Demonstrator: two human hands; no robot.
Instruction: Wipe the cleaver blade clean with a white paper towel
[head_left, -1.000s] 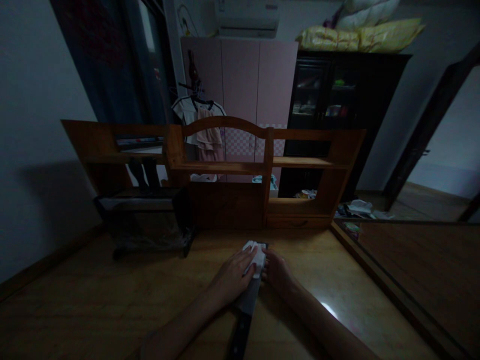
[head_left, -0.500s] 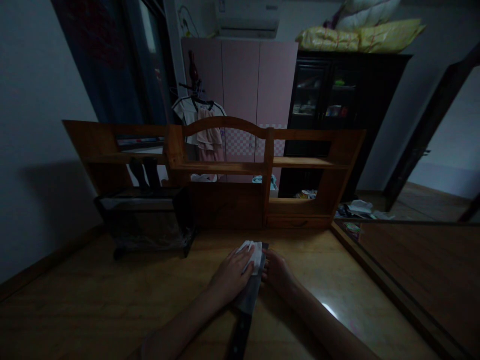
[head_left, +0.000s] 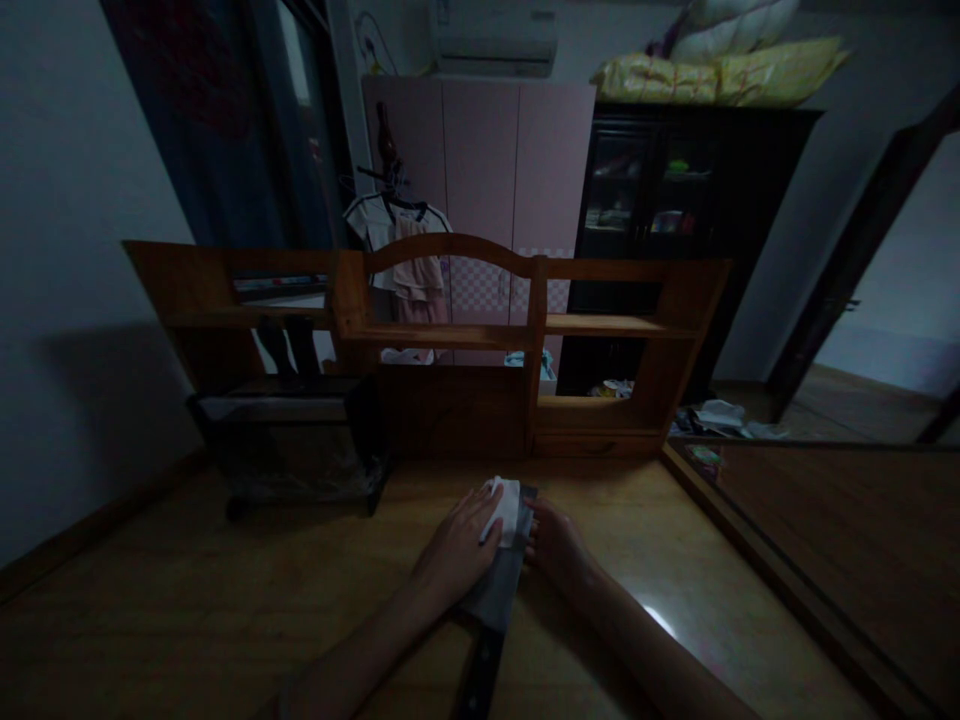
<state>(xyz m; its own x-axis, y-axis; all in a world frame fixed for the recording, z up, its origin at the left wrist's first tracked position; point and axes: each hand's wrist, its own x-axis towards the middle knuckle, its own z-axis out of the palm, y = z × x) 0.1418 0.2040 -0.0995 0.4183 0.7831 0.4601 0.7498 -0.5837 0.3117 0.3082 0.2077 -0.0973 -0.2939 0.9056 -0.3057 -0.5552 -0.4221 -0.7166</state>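
Note:
A cleaver (head_left: 496,592) lies over the wooden tabletop, its black handle toward me and its wide grey blade pointing away. My left hand (head_left: 463,545) rests on the blade from the left, fingers together over a folded white tissue (head_left: 508,508) pressed to the far part of the blade. On the other side, my right hand (head_left: 556,545) has its fingers curled at the blade's right edge near the far end. The fingertips there are partly hidden behind the blade.
A knife block (head_left: 289,440) with two black handles upright stands at the left. Behind it runs a wooden shelf unit (head_left: 450,340). A raised wooden edge (head_left: 757,560) borders the tabletop on the right. Farther back are a pink wardrobe (head_left: 480,160) and a dark cabinet (head_left: 742,190).
My left hand and the tissue have shifted slightly left on the blade, baring more of its right side. My right hand stays at about the same place.

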